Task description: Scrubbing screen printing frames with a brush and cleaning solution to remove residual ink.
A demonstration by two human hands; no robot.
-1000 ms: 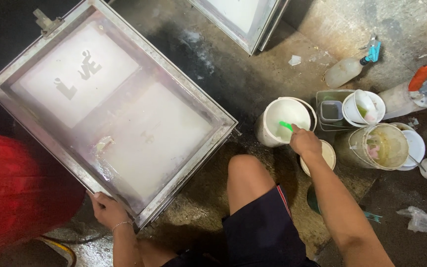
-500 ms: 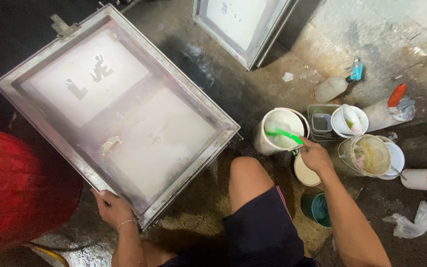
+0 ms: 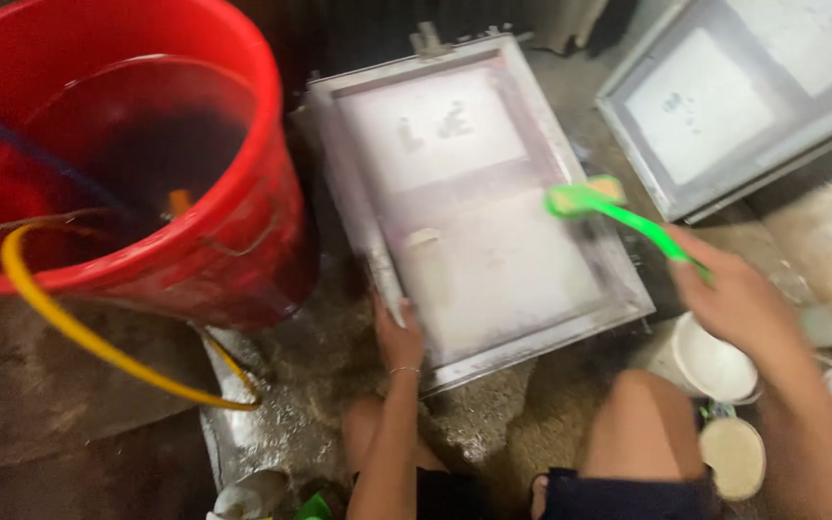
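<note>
A metal-framed printing screen [image 3: 474, 212] with a pale mesh lies tilted on the wet floor in front of me. My left hand [image 3: 399, 337] grips its near edge. My right hand [image 3: 739, 303] holds a bright green long-handled brush [image 3: 609, 210], whose head hovers over the right side of the screen. My bare knees show at the bottom of the view.
A big red bucket [image 3: 127, 154] holding dark water stands at the left, with a yellow hose [image 3: 79, 332] curving out of it. A second framed screen [image 3: 734, 96] leans at the top right. White tubs [image 3: 715, 361] and a small lidded cup [image 3: 736, 455] sit by my right knee.
My right hand lifted the green brush out of the white tub and swung it left over the screen. The view turned left, bringing the red bucket into sight.
</note>
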